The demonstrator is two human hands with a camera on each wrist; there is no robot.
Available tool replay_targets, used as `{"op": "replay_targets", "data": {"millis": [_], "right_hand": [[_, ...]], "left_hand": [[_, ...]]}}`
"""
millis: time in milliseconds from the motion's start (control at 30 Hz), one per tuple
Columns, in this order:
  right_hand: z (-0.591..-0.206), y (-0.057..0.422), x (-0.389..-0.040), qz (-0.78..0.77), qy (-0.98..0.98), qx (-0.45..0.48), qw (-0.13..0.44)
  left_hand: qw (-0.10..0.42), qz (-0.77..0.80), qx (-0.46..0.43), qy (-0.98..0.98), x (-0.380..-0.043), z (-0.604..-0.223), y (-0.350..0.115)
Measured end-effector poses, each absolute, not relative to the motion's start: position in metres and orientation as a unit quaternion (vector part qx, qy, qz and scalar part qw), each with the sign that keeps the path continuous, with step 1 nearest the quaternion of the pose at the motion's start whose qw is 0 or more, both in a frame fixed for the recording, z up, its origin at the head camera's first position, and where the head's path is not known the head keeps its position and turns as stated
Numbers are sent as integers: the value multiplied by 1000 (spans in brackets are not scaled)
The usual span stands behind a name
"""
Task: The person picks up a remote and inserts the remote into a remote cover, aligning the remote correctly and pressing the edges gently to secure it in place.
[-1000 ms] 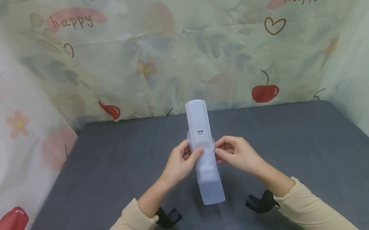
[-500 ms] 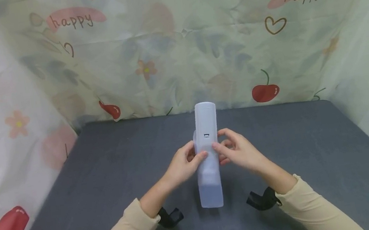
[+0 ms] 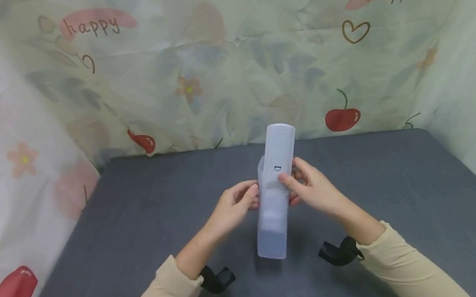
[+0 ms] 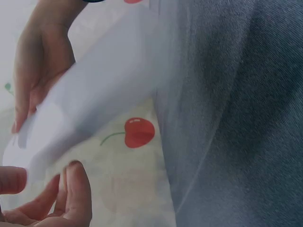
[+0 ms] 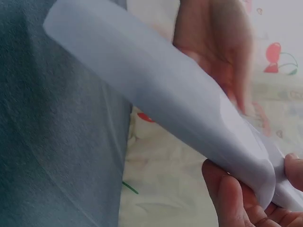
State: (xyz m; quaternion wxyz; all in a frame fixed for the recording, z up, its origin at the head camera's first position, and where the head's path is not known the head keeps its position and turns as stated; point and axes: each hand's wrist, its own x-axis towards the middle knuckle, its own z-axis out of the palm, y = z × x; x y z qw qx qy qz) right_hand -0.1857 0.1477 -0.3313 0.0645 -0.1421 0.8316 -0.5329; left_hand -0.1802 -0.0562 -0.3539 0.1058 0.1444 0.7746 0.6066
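A long white plastic device (image 3: 277,155) with a small dark port on its face and a translucent, box-like lower end is held above the table, its top leaning right. My right hand (image 3: 319,190) grips its right side, thumb on the face below the port and fingers behind. In the right wrist view, thumb and fingers hold the device (image 5: 165,90) from both sides near one end. My left hand (image 3: 232,207) is at the left edge with loosely bent fingers. The left wrist view shows its fingertips (image 4: 78,184) apart from the blurred device (image 4: 94,80).
A dark grey cloth-covered table (image 3: 156,185) lies beneath the hands. Light curtains (image 3: 250,75) printed with cherries, hearts and flowers stand at the back and both sides. Black straps (image 3: 339,252) sit at both wrists.
The device has shifted right and its top has tilted right. My right thumb has come onto its face and the hand has moved up. My left thumb has left the face.
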Motion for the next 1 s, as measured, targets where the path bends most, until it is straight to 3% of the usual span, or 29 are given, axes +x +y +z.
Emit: {"op": "replay_targets", "data": {"millis": [267, 733, 1000], "right_hand": [[-323, 155, -190, -569, 811, -129, 35], [-326, 154, -193, -573, 794, -180, 94], [-330, 156, -192, -561, 795, -199, 121]], "left_hand": [[127, 620, 140, 761, -180, -358, -62], [22, 627, 100, 772, -173, -360, -51], [2, 623, 93, 776, -170, -358, -51]]}}
